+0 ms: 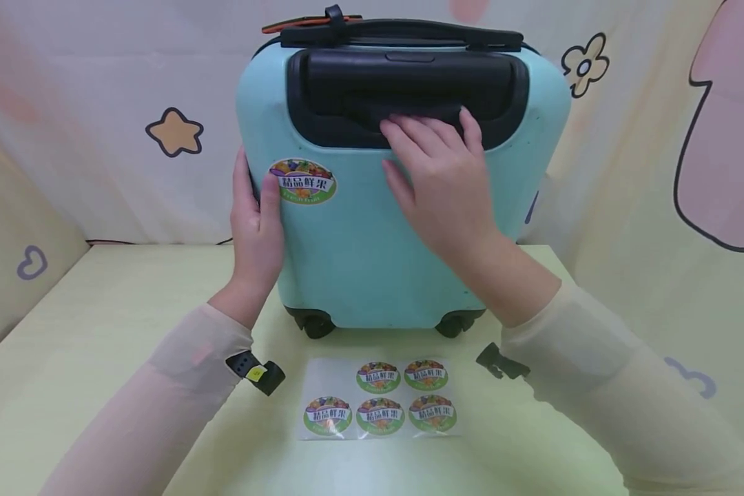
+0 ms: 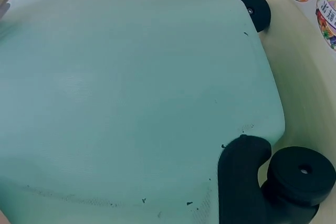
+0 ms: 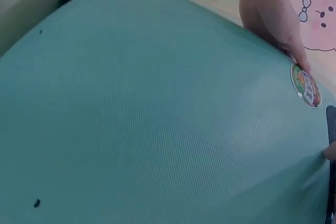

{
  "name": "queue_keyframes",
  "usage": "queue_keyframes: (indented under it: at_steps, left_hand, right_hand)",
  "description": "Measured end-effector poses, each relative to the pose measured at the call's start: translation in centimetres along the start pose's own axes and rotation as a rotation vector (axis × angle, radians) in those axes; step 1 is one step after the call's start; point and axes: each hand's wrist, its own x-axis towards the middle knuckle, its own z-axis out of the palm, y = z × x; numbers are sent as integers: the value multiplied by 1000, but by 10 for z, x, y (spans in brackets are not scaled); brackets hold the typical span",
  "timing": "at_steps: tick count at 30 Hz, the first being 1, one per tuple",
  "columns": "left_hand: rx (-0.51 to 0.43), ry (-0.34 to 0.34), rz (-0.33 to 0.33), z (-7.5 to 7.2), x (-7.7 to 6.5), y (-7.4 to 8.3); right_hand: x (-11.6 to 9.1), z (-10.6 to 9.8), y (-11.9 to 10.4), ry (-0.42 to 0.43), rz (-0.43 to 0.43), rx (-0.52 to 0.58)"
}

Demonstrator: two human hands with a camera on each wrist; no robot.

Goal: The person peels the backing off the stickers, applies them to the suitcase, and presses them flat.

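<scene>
A light teal suitcase (image 1: 378, 241) stands upright on its black wheels. My left hand (image 1: 257, 231) holds its left side, with the thumb on the front over the edge of an oval fruit sticker (image 1: 306, 182) and the fingers around the side. In the right wrist view, the left hand's (image 3: 273, 19) thumb touches that sticker. My right hand (image 1: 443, 179) rests its fingertips on the black handle recess (image 1: 409, 83) near the top, the fingers extended upward and the thumb apart from them. The left wrist view shows the suitcase's lower part and a black wheel (image 2: 302, 177).
A sheet of stickers (image 1: 328, 368) lies on the pale yellow table (image 1: 161, 310) in front of the suitcase. Several oval fruit stickers are on it, with a bare spot at its upper left. A patterned curtain (image 1: 130, 76) hangs behind.
</scene>
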Motion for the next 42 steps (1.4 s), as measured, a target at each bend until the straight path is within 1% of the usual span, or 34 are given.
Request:
queue_keyframes:
  at_steps: [1,5,9,12,13,15,18,19,21,22,27,33,35,38,42]
  left_hand:
    - [-5,0,-1,0,-1,-1]
    - [1,-3,-7,2,-1,-2]
    - [31,-3,-18,3,0,-1]
    - [63,-1,-7,2,0,0]
    - [89,-2,5,1,0,1]
    - [182,-6,52,1,0,2]
    - [355,-14,156,1,-3,2]
    - [395,-18,182,2,-4,1]
    - [422,-26,209,3,-5,0]
    - [419,-29,215,3,-6,0]
    - [337,-26,162,1,-5,1]
    - [132,-4,19,-3,-3,3]
    - [93,-1,-7,-3,-2,4]
    - [78,-1,-18,-2,0,6]
    - [120,-4,-57,-1,3,9]
  right_hand:
    - [0,0,0,-12,5,7]
    - [0,2,0,10,-2,37]
    - [0,2,1,21,-2,60]
    - [0,3,0,17,-4,61]
    - [0,2,1,12,-5,53]
    - [1,2,0,2,-6,38]
    - [1,1,-1,-10,-4,25]
    - [1,1,-1,-12,-3,23]
    - [0,1,-1,-10,1,27]
    - [0,1,-1,-8,3,30]
    - [0,4,-1,5,7,48]
    - [-1,5,-1,10,0,60]
    - [-1,5,-1,18,-2,66]
    - [0,7,0,38,-7,73]
    - [0,8,1,49,-9,76]
